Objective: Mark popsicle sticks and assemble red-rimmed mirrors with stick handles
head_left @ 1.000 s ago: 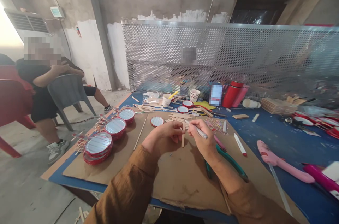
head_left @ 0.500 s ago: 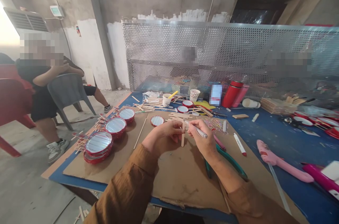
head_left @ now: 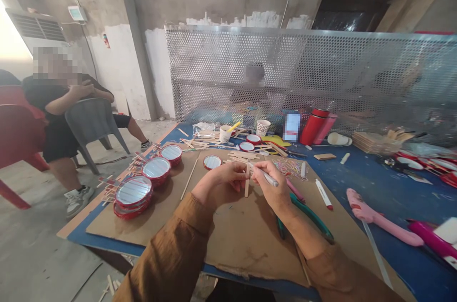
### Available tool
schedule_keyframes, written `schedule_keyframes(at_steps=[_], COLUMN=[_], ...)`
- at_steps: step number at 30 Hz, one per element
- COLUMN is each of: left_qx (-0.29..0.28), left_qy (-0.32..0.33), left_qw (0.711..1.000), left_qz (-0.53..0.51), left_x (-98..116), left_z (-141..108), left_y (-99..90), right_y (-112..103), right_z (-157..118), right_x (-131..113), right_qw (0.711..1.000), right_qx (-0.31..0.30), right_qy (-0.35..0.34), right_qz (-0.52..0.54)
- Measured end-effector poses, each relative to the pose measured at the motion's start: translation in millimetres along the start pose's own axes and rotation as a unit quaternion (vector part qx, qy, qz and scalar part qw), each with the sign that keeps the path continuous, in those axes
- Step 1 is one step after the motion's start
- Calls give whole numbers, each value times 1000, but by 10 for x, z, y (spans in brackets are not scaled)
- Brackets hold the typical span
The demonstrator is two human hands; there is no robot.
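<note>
Between its thumb and fingers, my left hand [head_left: 228,176] pinches a flat wooden craft stick [head_left: 247,188], held upright above the cardboard. My right hand [head_left: 273,186] is closed round a white marker pen [head_left: 270,178], its writing end towards the stick; whether the tip touches is hidden by my fingers. Under my right forearm lie pliers with green handles [head_left: 310,216]. A pink pen-like thing [head_left: 294,190] rests just beside my right hand. Left of my hands is a small round red-rimmed piece [head_left: 212,162], and further left stand stacks of red-rimmed discs with sticks [head_left: 134,192].
Brown cardboard [head_left: 235,254] covers part of the blue table [head_left: 389,226]. A pink glue gun [head_left: 382,226] and a red-capped marker [head_left: 324,194] lie on the right. Paper cups [head_left: 263,127], a red flask [head_left: 314,126] and loose sticks stand or lie behind. A seated person [head_left: 67,111] is at the left.
Hardly anything differs: both hands keep their hold on the stick and the marker pen. The whole view has shifted very slightly.
</note>
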State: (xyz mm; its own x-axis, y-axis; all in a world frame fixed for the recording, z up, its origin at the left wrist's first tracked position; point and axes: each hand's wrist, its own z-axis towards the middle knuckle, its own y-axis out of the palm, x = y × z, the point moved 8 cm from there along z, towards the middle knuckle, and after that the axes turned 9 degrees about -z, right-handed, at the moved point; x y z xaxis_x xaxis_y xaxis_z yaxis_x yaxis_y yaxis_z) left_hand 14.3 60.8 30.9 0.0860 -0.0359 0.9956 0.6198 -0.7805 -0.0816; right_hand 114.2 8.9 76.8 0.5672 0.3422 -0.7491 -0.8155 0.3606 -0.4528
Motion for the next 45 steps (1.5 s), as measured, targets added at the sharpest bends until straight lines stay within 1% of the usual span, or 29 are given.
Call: schedule_keyframes(at_steps=[8, 11, 16, 21, 25, 30, 37, 41, 45], left_qx=[-3, -6, -3, -8, -3, -7, 5, 11, 6], left_qy=[-4, 3, 0, -9, -8, -6, 8, 24, 12], left_qw=[1000, 1000, 1000, 1000, 1000, 1000, 1000, 1000, 1000], left_qz=[-12, -12, -8, -4, -11, -6, -7, -5, -24], left_x=[-22, -17, 12, -2, -7, -19, -38, 14, 30], left_z=[6, 3, -10, 1, 2, 7, 9, 3, -3], left_y=[-2, 2, 6, 13, 7, 3, -11, -14, 29], right_y=[-40, -32, 11, -26, -60, -29, -11, -64, -95], right_z=[-12, -14, -10, 2, 5, 6, 1, -7, 9], right_x=[73, 51, 11, 44, 89, 88, 4, -13, -34], right_qw=[999, 999, 1000, 1000, 999, 1000, 999, 998, 998], right_qx=[19, 19, 2, 21, 34, 23, 2, 25, 33], right_qy=[48, 33, 10, 20, 32, 5, -36, -39, -50], right_qz=[16, 25, 20, 3, 19, 14, -25, -30, -18])
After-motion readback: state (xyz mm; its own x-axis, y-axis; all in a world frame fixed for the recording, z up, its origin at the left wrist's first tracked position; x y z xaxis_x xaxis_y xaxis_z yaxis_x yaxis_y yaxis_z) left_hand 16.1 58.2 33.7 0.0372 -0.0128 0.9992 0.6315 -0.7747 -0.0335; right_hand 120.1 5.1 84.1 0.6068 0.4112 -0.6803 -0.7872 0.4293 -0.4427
